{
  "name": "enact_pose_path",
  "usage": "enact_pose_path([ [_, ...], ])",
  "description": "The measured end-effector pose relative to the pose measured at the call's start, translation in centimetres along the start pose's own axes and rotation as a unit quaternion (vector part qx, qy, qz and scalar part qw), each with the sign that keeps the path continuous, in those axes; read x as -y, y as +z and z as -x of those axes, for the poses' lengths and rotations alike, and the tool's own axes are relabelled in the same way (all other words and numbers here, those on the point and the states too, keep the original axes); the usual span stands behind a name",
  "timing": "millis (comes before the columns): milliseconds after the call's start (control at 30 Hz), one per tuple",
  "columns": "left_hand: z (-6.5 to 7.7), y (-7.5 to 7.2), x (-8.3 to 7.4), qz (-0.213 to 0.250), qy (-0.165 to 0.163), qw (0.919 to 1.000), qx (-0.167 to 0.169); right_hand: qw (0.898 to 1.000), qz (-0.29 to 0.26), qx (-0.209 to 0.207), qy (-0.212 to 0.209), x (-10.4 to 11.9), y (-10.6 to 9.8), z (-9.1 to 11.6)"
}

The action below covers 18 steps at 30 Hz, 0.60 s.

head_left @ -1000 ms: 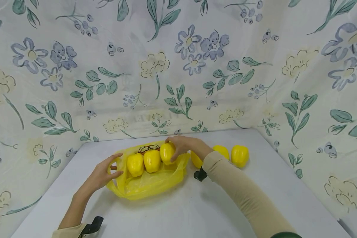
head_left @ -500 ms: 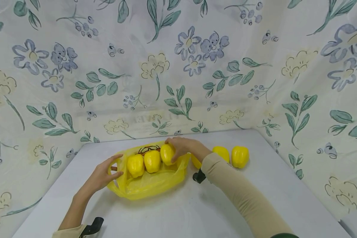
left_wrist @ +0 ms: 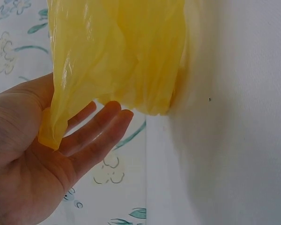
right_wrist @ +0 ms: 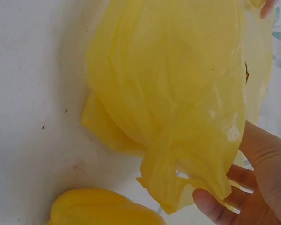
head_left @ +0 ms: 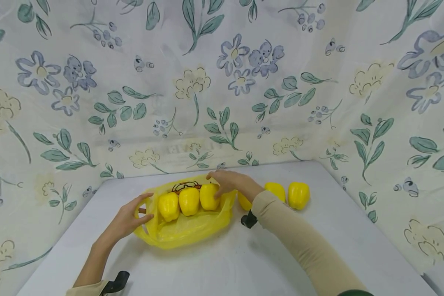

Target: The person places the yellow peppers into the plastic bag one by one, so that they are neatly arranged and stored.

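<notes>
A yellow plastic bag (head_left: pixel 192 236) lies with its mouth towards me, a dark printed figure showing inside. Three glossy yellow bell peppers (head_left: pixel 189 201) stand in a row within it. My left hand (head_left: pixel 127 216) holds the bag's left edge, its handle strip draped between thumb and fingers. In the left wrist view, the other fingers (left_wrist: pixel 100 133) extend past the plastic. At the bag's right side, my right hand (head_left: pixel 231 183) has its thumb beside the rightmost pepper (head_left: pixel 208 198) and its index finger just above it. Its lower fingers (right_wrist: pixel 210 206) show outside the plastic in the right wrist view.
To the right of the bag, more yellow bell peppers (head_left: pixel 298 195) sit on the white table (head_left: pixel 214 271); my right forearm partly covers two of them. A floral-patterned sheet (head_left: pixel 192 102) rises behind the table and along its sides.
The rightmost pepper in the bag has gone from tilted to upright and sits slightly lower. My right index finger has come off its top. My left hand stays in place on the bag.
</notes>
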<state>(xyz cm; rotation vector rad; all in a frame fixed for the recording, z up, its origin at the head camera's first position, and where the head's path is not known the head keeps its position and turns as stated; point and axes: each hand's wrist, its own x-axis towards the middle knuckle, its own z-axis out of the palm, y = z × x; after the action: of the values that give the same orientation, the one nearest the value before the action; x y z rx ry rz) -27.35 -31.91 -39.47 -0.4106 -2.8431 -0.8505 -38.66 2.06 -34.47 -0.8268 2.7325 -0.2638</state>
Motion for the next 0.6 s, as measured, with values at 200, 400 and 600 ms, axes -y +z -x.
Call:
enact_pose_path([
  [200, 0.0, 0.1, 0.0, -0.002, 0.001, 1.0, -0.001, 0.999, -0.014, -0.007, -0.045, -0.7, -0.6, 1.0],
  [400, -0.1, 0.1, 0.0, -0.002, -0.005, 1.0, 0.001, 0.996, -0.045, -0.008, -0.08, -0.9, -1.7, 3.0],
  [600, -0.1, 0.0, -0.1, -0.002, -0.009, 0.9999, 0.005, 0.993, -0.053, -0.019, -0.105, -1.2, -2.5, 4.8],
])
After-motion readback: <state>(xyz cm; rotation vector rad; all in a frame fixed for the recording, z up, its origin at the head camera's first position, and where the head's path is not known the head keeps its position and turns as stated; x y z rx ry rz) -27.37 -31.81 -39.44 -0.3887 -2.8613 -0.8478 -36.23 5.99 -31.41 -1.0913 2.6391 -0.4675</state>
